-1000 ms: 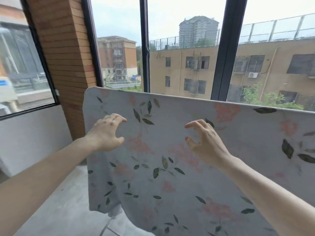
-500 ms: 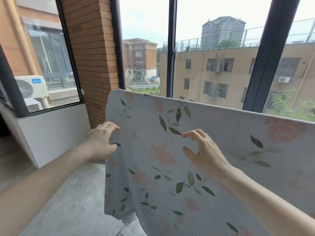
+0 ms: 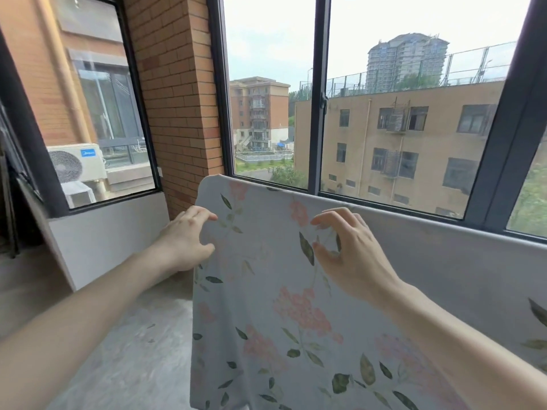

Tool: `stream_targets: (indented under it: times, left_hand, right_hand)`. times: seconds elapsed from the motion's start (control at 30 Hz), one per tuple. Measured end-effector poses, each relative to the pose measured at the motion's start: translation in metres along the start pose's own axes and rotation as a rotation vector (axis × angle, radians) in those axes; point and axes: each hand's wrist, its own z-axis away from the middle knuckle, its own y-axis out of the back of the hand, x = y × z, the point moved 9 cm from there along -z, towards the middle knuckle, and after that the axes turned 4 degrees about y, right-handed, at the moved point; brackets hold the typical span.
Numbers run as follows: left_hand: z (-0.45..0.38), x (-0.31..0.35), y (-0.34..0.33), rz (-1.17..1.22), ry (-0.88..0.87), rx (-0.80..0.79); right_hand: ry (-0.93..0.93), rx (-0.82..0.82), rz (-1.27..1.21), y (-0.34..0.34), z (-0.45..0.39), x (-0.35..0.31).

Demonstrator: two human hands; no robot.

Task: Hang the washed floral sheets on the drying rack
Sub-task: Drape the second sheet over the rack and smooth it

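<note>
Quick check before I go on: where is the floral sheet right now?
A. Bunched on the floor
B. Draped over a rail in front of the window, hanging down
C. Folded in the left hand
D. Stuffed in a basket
B: the floral sheet hangs flat from a straight top edge below the window, with the left hand and right hand at its face.

Matt printed cloth, rough brick and concrete, glossy glass.
The floral sheet [image 3: 296,306] is thin, matt woven cloth, smooth where it hangs. Left of the left hand [image 3: 183,241], the brick pillar [image 3: 177,99] looks rough and matt; below it the concrete floor [image 3: 133,350] is dull and mottled. Beyond the fingers, glossy panes sit in smooth dark window frames [image 3: 319,93].
</note>
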Motion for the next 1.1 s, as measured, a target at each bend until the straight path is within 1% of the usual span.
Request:
stream_targets:
  times: [0.13,0.37,0.5,0.6,0.7,0.8,0.93,1.0,1.1]
  left_hand:
    - [-0.044,-0.006,0.006,0.047,-0.036,0.023]
    - [-0.106,-0.014,0.003,0.073,-0.177,0.04]
    - [-0.135,-0.031,-0.002,0.123,-0.258,0.048]
    - [-0.149,-0.038,-0.003,0.162,-0.331,0.093]
    - [-0.161,-0.035,0.001,0.187,-0.371,0.126]
    - [-0.168,-0.019,0.0,0.176,-0.421,0.109]
    - [-0.18,-0.004,-0.004,0.153,-0.429,0.116]
    - [-0.186,0.0,-0.005,0.143,-0.422,0.075]
    - [-0.19,-0.002,-0.007,0.195,-0.427,0.057]
  right_hand:
    - [0.008,0.025,0.088,-0.004,-0.027,0.002]
    - [-0.051,0.03,0.242,-0.031,-0.064,-0.004]
    - [-0.146,0.048,0.322,-0.044,-0.085,-0.005]
    - [-0.226,0.063,0.383,-0.047,-0.094,-0.004]
    - [-0.289,0.066,0.389,-0.041,-0.097,0.002]
    - [-0.325,0.036,0.48,-0.038,-0.093,0.01]
    - [-0.355,0.028,0.545,-0.034,-0.087,0.015]
    - [-0.373,0.017,0.557,-0.031,-0.086,0.018]
    - [-0.387,0.017,0.57,-0.025,-0.081,0.022]
